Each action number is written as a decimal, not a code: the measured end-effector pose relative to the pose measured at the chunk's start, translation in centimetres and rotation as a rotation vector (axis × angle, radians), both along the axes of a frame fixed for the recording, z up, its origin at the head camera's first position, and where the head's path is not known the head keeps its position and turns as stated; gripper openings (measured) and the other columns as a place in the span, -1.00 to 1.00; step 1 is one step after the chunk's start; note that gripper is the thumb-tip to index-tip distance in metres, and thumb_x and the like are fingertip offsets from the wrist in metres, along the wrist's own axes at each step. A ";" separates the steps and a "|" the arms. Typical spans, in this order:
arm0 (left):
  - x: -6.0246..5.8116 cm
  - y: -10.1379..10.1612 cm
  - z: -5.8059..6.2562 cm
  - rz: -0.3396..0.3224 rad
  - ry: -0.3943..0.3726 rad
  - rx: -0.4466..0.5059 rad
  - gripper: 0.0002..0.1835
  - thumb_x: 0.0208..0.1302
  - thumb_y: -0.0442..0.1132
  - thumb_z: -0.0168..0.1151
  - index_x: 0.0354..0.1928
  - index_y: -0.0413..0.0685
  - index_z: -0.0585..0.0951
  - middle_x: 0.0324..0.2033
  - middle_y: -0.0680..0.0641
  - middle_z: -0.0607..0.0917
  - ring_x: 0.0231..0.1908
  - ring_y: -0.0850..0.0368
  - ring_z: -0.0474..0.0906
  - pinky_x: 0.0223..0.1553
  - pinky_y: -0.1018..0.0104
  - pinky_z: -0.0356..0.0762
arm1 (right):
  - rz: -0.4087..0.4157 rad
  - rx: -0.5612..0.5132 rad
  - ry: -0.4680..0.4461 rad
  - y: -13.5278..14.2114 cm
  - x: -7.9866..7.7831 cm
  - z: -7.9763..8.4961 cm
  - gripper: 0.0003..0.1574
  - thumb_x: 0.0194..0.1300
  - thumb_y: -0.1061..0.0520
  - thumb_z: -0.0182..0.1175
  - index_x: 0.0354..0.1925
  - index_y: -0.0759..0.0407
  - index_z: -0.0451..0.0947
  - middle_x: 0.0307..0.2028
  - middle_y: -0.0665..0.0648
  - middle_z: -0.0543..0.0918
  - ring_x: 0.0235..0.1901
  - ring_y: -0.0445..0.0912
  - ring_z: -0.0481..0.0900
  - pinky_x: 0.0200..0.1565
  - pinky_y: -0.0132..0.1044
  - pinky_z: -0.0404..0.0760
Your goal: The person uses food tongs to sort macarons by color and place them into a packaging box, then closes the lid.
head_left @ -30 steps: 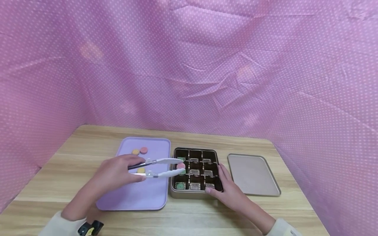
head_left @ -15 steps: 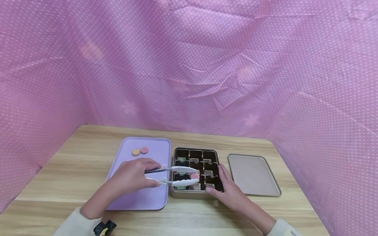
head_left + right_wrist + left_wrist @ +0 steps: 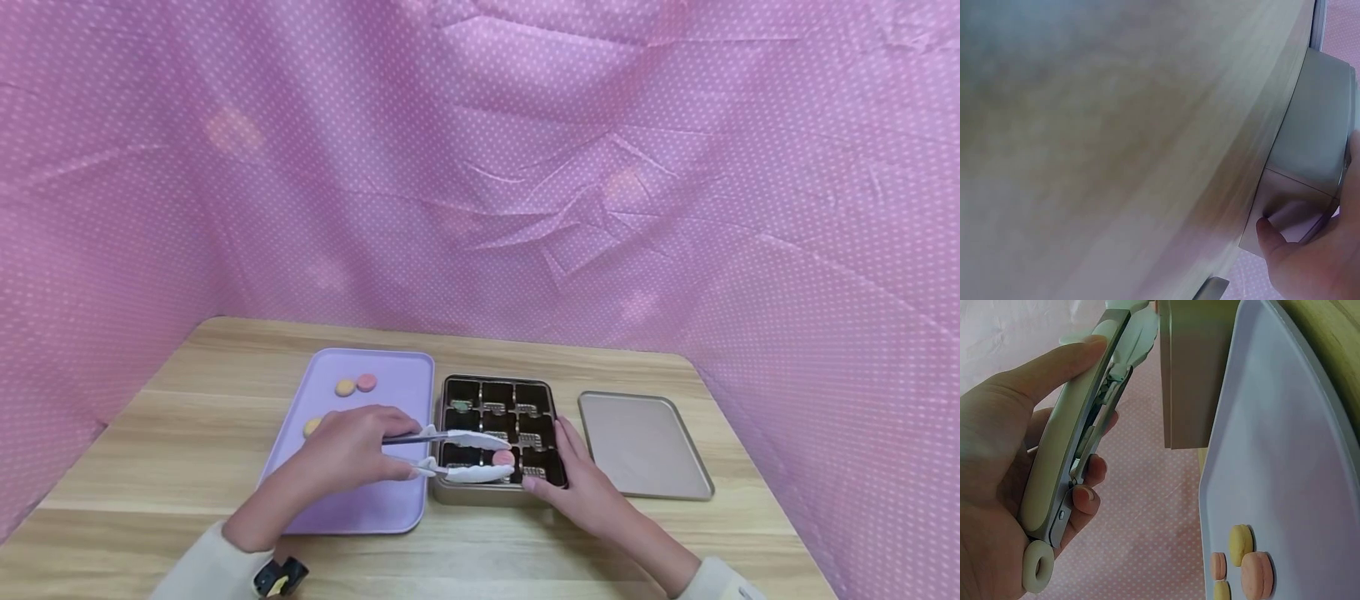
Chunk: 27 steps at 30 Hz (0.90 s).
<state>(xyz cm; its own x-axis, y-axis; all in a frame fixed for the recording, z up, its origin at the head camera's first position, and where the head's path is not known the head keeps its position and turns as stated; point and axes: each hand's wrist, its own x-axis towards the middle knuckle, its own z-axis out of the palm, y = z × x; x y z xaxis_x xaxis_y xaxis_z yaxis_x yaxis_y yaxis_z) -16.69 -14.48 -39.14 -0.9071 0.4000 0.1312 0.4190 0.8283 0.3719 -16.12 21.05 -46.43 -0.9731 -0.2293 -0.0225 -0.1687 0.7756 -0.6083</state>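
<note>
Left hand [image 3: 347, 454] grips white tongs [image 3: 457, 454], thumb on the upper arm and fingers curled under the lower one; the tong arms are squeezed nearly together on a pink macaron [image 3: 503, 457]. The macaron sits between the tong tips over the front row of the partitioned tin [image 3: 498, 498], about the middle compartment; cannot tell whether it touches the liner. Right hand [image 3: 581, 479] rests against the tin's right front corner, fingers fairly straight along the side wall, thumb at the front edge. The tin stands between a lilac tray [image 3: 352, 508] on its left, just beside it, and its flat metal lid [image 3: 643, 446] on its right, near but apart. On the tray: a yellow macaron [image 3: 344, 387] touching another pink macaron [image 3: 366, 382] at the far end, and a second yellow one [image 3: 311, 427] just beside the left hand. All lies on a wooden table [image 3: 150, 450].
</note>
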 end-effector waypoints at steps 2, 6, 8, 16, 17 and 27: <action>0.1 0.1 -0.1 0.006 -0.007 -0.004 -0.41 -0.10 0.21 0.56 0.06 0.31 0.74 0.05 0.30 0.71 0.08 0.23 0.64 -0.16 0.02 0.55 | 0.000 0.001 0.002 0.0 0.1 0.0 0.38 0.20 -0.49 0.26 0.63 -0.03 -0.26 0.63 0.01 -0.26 0.52 0.26 0.07 0.44 0.26 0.19; 0.3 0.3 -0.1 0.022 -0.016 -0.008 -0.39 -0.11 0.22 0.56 0.08 0.31 0.73 0.07 0.29 0.71 0.10 0.21 0.64 -0.13 -0.01 0.56 | 0.000 0.008 -0.003 0.1 0.3 -0.1 0.40 0.19 -0.53 0.23 0.63 -0.03 -0.28 0.63 -0.03 -0.29 0.52 0.27 0.08 0.43 0.27 0.19; 0.3 0.3 -0.1 0.025 -0.019 -0.009 -0.37 -0.11 0.23 0.56 0.10 0.30 0.72 0.08 0.28 0.70 0.11 0.20 0.63 -0.12 -0.03 0.56 | 0.000 0.013 -0.007 0.2 0.4 -0.1 0.42 0.18 -0.55 0.22 0.63 -0.02 -0.29 0.63 -0.05 -0.31 0.52 0.27 0.08 0.44 0.27 0.18; 0.6 -0.2 0.0 0.045 -0.003 -0.011 -0.34 -0.10 0.25 0.54 0.12 0.27 0.71 0.09 0.27 0.70 0.11 0.20 0.63 -0.12 -0.03 0.57 | 0.003 0.014 -0.005 0.2 0.5 -0.1 0.41 0.19 -0.52 0.24 0.63 0.02 -0.28 0.63 0.00 -0.28 0.54 0.23 0.04 0.46 0.23 0.16; 0.6 -0.3 0.0 0.048 0.000 -0.013 -0.34 -0.10 0.25 0.54 0.12 0.28 0.71 0.09 0.27 0.70 0.11 0.20 0.63 -0.12 -0.02 0.57 | 0.004 0.011 -0.004 0.2 0.5 -0.1 0.41 0.20 -0.51 0.24 0.63 0.02 -0.27 0.63 0.00 -0.28 0.54 0.22 0.04 0.46 0.22 0.17; 1.3 -2.3 0.3 0.077 0.028 0.011 -0.35 -0.07 0.21 0.56 0.12 0.21 0.71 0.10 0.18 0.71 0.15 0.08 0.63 0.01 -0.11 0.58 | 0.011 0.008 0.011 0.4 0.4 -0.2 0.40 0.21 -0.49 0.26 0.63 0.05 -0.26 0.64 0.06 -0.25 0.54 0.22 0.04 0.46 0.21 0.17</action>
